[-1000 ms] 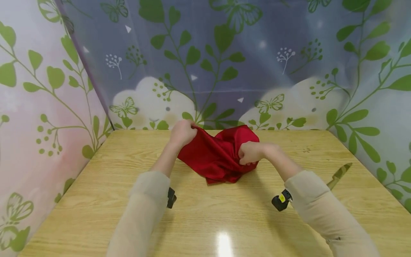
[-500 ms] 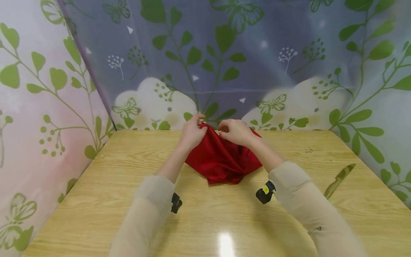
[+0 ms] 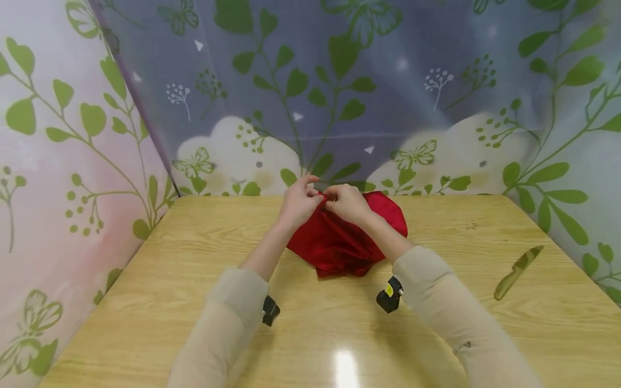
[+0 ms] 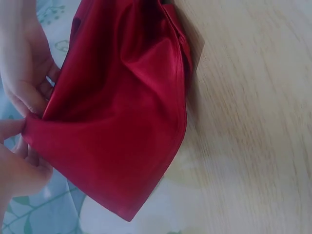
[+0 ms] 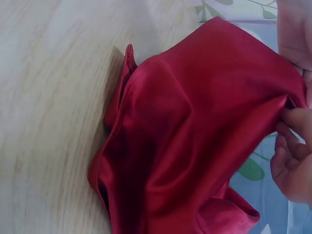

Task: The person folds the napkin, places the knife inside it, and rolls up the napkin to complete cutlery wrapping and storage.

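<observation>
A red satin cloth (image 3: pixel 346 248) lies bunched near the table's back edge, its upper edge lifted. At that edge my left hand (image 3: pixel 298 203) pinches the fabric between thumb and finger. Right beside it, my right hand (image 3: pixel 350 203) pinches the same edge, the two hands almost touching. From the left wrist, the cloth (image 4: pixel 117 107) hangs in a broad fold down to a pointed corner. The right wrist view shows the fingertips of my right hand (image 5: pixel 295 156) on a gathered fold, with the left hand (image 5: pixel 295 36) just above.
A knife (image 3: pixel 518 272) with a greenish, see-through look lies on the right of the wooden table (image 3: pixel 204 226). Patterned fabric walls (image 3: pixel 339 97) stand behind and at both sides. Each wrist carries a small black camera (image 3: pixel 390 295).
My right hand has left the cloth's right side and come up and left to its top edge, beside the left hand. The left hand has shifted slightly right, still pinching the cloth.
</observation>
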Demonstrator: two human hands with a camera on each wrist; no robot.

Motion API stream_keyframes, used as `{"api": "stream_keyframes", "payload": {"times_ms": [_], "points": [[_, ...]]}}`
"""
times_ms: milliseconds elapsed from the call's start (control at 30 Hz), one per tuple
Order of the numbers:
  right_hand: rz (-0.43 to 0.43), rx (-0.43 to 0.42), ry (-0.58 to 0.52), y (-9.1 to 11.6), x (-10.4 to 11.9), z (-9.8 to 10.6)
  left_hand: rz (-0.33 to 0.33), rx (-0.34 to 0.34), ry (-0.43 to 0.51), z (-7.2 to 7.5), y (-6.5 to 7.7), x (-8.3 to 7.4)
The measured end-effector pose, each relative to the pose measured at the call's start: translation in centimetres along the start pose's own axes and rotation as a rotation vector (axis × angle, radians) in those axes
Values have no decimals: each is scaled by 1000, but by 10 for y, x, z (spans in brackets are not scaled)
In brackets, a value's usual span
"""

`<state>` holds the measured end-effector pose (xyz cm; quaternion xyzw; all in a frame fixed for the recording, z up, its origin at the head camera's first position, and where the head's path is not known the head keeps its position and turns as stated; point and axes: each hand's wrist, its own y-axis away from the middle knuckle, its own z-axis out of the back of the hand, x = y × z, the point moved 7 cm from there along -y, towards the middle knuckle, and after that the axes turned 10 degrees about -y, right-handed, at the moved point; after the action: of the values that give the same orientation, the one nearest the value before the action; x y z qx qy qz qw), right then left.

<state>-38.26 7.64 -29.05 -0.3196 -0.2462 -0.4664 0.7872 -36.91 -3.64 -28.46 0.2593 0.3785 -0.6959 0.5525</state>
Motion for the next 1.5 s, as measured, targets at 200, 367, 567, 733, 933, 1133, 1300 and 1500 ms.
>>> {"api": "stream_keyframes", "payload": {"times_ms": [200,367,567,733,933,1133,1300,1500], "points": [[-46,-64,59,2,-4,5,57,-26,-36,-1,5,5],[-70,-102,95,2,-6,15,53,19,-244,-1,7,11],[-48,-172,106,7,-9,27,57,99,-416,3,7,28],[46,-192,-14,9,-3,32,85,69,-443,20,5,39],[90,-42,-216,7,8,21,75,14,-367,43,-1,34],[45,80,-211,5,11,9,62,-17,-405,68,-5,23],[49,119,-143,4,13,11,2,-30,-487,83,-7,13],[68,133,-124,2,16,15,-24,-76,-557,99,-7,8]]}}
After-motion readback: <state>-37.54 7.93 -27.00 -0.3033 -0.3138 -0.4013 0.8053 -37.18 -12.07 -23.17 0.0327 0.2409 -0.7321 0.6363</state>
